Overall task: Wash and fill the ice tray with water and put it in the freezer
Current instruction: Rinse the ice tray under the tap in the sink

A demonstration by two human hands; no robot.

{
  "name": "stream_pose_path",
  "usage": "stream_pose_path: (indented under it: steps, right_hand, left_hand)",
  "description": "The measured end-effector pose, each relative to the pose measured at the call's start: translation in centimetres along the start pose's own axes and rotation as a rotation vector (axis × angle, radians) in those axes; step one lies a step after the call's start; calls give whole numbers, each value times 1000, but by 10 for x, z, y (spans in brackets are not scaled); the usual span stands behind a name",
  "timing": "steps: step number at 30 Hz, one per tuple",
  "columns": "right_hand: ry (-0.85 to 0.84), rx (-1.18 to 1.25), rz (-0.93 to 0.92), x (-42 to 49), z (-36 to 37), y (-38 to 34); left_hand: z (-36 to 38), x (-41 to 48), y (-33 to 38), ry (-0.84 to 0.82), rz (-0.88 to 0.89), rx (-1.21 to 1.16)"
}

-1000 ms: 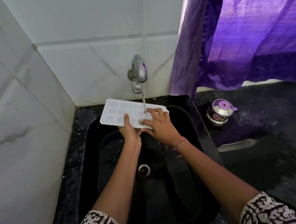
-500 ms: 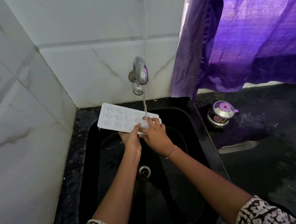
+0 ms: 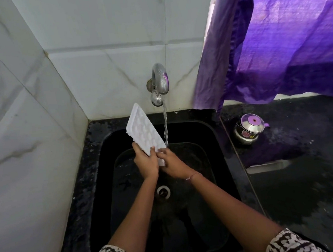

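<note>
A white plastic ice tray [image 3: 142,131] is held over the black sink [image 3: 220,145], tilted steeply with its far end raised toward the wall and its cavities facing right. My left hand [image 3: 145,162] grips the tray's near end from below. My right hand [image 3: 172,162] closes on the same near end from the right. Water [image 3: 165,126] runs from the chrome wall tap [image 3: 159,81] and falls just right of the tray, onto my right hand.
A small steel pot with a lid [image 3: 248,128] stands on the wet black counter [image 3: 308,173] right of the sink. A purple curtain [image 3: 275,44] hangs above it. White tiled walls close the left and back. The drain [image 3: 163,191] lies below my wrists.
The tray has swung from lying nearly flat and crosswise under the stream to standing steeply on end, left of the water. Both hands have shifted to its near end.
</note>
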State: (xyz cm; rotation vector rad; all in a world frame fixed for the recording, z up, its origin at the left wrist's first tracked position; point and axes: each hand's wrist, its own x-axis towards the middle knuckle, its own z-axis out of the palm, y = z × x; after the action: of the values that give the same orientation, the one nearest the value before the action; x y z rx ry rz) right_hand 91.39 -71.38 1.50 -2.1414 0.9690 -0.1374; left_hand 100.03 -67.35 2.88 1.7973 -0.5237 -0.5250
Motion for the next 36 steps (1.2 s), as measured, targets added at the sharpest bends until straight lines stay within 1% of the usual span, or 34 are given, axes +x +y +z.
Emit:
stream_pose_path:
  steps: [3, 4, 6, 10, 13, 17, 21, 26, 29, 33, 36]
  right_hand:
    - [-34, 556, 71, -5, -9, 1]
    - [-18, 691, 104, -6, -13, 3]
    - [37, 784, 165, -7, -20, 13]
    - [150, 772, 298, -10, -29, 25]
    - [250, 608, 345, -6, -25, 31]
    - [323, 272, 235, -1, -27, 26]
    - [306, -36, 124, 2, -26, 23]
    - [277, -376, 53, 0, -27, 18]
    - [253, -495, 51, -2, -29, 14]
    - [250, -534, 44, -5, -37, 17]
    - [277, -593, 57, -8, -41, 18]
  left_hand:
    - [-3, 3, -4, 25, 17, 5]
    - [-5, 7, -6, 40, 6, -9]
    - [-10, 14, -12, 62, -36, -45]
    - [-15, 16, -18, 62, -148, -103]
    - [-15, 10, -25, 3, -210, -163]
    - [-16, 6, -30, -122, -317, -223]
    - [-18, 3, -30, -223, -393, -329]
    - [-19, 3, -28, -348, -409, -367]
    - [-21, 3, -24, -397, -394, -368]
    - [-21, 6, -16, -427, -404, -366]
    - [-18, 8, -13, -440, -394, -346]
